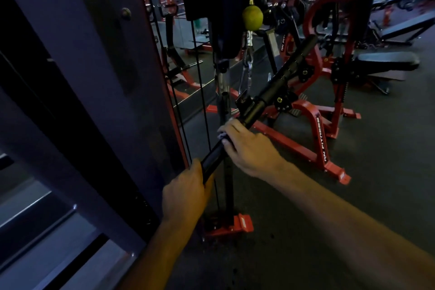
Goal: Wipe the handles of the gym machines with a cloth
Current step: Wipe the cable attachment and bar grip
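A long black bar handle (270,92) hangs slanted from a chain and carabiner (246,75) under a yellow-green stopper ball (252,17) on the cable machine. My left hand (186,192) grips the bar's near lower end. My right hand (247,148) is wrapped round the bar a little higher, holding a pale cloth (222,136) against it. Only a small bit of the cloth shows between my fingers.
The cable machine's dark frame (94,77) with its black cables (200,92) stands close on the left, its red foot (235,225) just below the bar. A red machine (317,125) and black benches (388,61) stand to the right on dark floor.
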`<state>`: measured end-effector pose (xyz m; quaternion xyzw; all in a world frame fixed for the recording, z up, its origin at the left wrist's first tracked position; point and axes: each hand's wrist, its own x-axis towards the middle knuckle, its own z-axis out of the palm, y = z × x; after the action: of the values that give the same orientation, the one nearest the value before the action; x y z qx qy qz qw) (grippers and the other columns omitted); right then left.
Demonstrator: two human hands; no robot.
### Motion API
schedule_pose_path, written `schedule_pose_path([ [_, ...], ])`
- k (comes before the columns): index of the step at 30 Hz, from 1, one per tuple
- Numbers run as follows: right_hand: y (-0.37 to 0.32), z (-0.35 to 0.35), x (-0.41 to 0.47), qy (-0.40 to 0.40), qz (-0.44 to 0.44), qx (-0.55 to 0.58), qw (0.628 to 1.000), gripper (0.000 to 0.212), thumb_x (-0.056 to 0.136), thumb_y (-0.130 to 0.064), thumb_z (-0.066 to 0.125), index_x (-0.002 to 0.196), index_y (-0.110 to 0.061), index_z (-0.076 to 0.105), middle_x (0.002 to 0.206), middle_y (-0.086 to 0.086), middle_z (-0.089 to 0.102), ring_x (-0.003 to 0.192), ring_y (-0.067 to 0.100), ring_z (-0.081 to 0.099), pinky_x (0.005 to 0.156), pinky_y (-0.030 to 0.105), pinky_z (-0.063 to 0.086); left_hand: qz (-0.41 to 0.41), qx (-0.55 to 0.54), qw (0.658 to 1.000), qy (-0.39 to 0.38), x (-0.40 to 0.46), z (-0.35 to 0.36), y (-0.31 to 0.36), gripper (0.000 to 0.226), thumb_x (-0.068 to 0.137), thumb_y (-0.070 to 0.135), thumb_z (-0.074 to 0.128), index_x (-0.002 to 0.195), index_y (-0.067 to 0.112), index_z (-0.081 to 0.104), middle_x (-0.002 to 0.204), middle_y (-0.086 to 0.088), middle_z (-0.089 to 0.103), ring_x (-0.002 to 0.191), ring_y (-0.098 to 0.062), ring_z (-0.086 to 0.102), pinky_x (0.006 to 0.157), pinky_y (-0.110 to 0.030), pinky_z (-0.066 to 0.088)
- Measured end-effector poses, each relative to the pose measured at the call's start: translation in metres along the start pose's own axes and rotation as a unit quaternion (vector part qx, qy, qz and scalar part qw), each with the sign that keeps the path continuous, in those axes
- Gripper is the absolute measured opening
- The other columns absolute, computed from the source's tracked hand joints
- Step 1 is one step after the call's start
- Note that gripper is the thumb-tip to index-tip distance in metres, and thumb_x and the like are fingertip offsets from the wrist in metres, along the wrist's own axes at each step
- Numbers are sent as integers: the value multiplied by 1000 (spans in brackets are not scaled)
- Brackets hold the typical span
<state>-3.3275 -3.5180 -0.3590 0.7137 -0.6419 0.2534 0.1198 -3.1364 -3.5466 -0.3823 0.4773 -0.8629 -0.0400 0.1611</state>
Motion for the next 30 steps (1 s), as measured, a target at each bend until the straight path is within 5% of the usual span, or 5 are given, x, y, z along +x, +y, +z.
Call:
schedule_pose_path([
  [6, 9, -40, -12, 8, -110, -256, 961, 52, 93, -23, 62, 144, -17, 52, 135, 1, 59, 87, 23, 47, 71, 38, 43, -3, 10, 1000, -21, 1, 1, 6, 42, 103, 64, 37, 117, 25, 45, 100, 4, 68, 86, -22, 70, 60, -32, 41],
  [12, 16, -21, -7, -12, -206, -174, 963, 39, 94, -24, 44, 124, -6, 62, 138, 17, 58, 140, 33, 43, 120, 47, 26, -8, -12, 999, -36, 7, 8, 9, 42, 103, 61, 41, 119, 23, 47, 84, 9, 56, 74, -19, 63, 55, -30, 35],
  [21, 12, 2, 19, -62, -233, -162, 957, 43, 104, -40, 38, 94, -11, 68, 90, 8, 66, 82, 26, 58, 82, 42, 44, -2, -49, 997, -59, 8, 6, 16, 41, 104, 55, 43, 127, 21, 47, 96, 1, 68, 83, -23, 69, 60, -31, 39],
  [24, 27, -16, 35, -106, -244, -202, 943, 45, 106, -36, 30, 90, -17, 67, 85, 3, 67, 79, 24, 62, 89, 43, 46, -7, -36, 997, -62, 4, 2, 20, 41, 105, 57, 41, 127, 23, 45, 98, 3, 65, 78, -19, 63, 60, -28, 37],
  [30, 6, -1, 27, -25, -149, -213, 965, 49, 105, -28, 31, 70, -18, 64, 65, 3, 65, 59, 25, 55, 71, 39, 42, -8, -51, 996, -71, 3, 4, 27, 45, 106, 53, 41, 138, 22, 42, 110, -2, 70, 89, -22, 68, 66, -31, 40],
])
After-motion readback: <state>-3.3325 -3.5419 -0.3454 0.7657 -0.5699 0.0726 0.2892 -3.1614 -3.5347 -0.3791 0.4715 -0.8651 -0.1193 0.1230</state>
